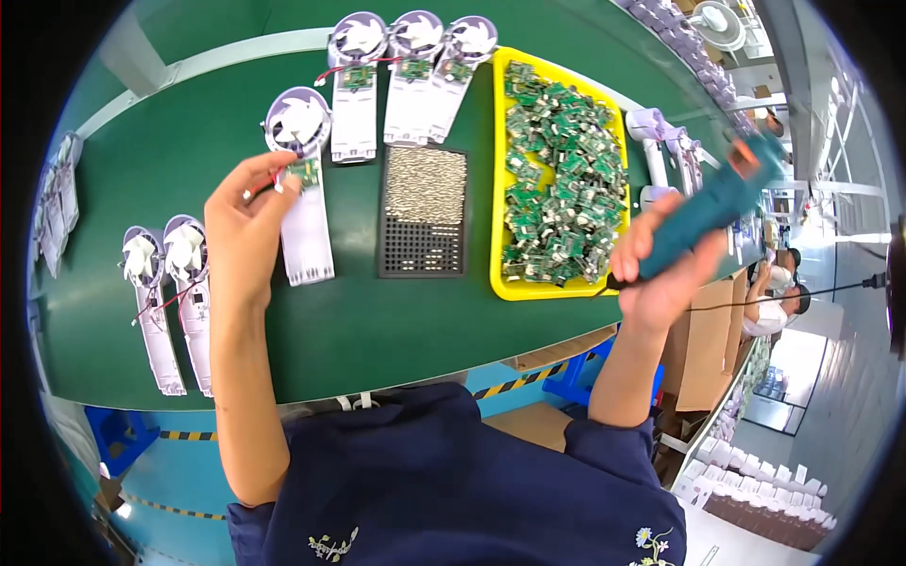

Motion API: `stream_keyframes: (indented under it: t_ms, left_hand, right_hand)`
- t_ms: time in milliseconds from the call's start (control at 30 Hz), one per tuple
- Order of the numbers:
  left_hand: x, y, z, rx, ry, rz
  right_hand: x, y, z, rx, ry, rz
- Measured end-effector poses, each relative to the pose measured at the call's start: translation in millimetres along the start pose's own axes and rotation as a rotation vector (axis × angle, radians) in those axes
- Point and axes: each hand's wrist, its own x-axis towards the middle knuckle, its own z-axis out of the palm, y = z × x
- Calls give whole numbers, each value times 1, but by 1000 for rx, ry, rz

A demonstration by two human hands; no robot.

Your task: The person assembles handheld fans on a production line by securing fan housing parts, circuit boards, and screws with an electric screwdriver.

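My left hand (247, 217) bends over a white handheld fan housing (308, 247), its thumb and forefinger closed at the edge of a small green circuit board (304, 173). Red wire shows beside those fingertips, under the round fan head (298, 119) with its white blades. Over the yellow tray's right side, my right hand (665, 283) grips a teal electric screwdriver (698, 222). Its tip points down to the left, and a black cord trails off to the right. Between the hands lies a black perforated screw tray (423, 269), its far part filled with small screws.
A yellow tray (500, 189) holds a heap of green circuit boards (562, 179). Three fan housings with boards (354, 123) lie at the far side. Two more housings (160, 330) rest at the left. Co-workers (779, 302) and cardboard boxes (703, 349) are at the right.
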Motion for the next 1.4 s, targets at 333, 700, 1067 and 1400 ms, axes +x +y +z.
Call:
stream_keyframes:
  t_ms: [333, 700, 1067, 1400]
  left_hand:
    - [54, 7, 16, 104, 44, 98]
    - [95, -21, 0, 228, 4, 137]
    - [85, -11, 6, 241, -43, 184]
    - [-106, 6, 32, -132, -483, 74]
  right_hand:
    - [64, 16, -29, -1160, -260, -24]
    - [59, 28, -20, -1492, -354, -15]
    - [47, 2, -20, -1002, -258, 8]
    - [-66, 39, 85, 164, -314, 356]
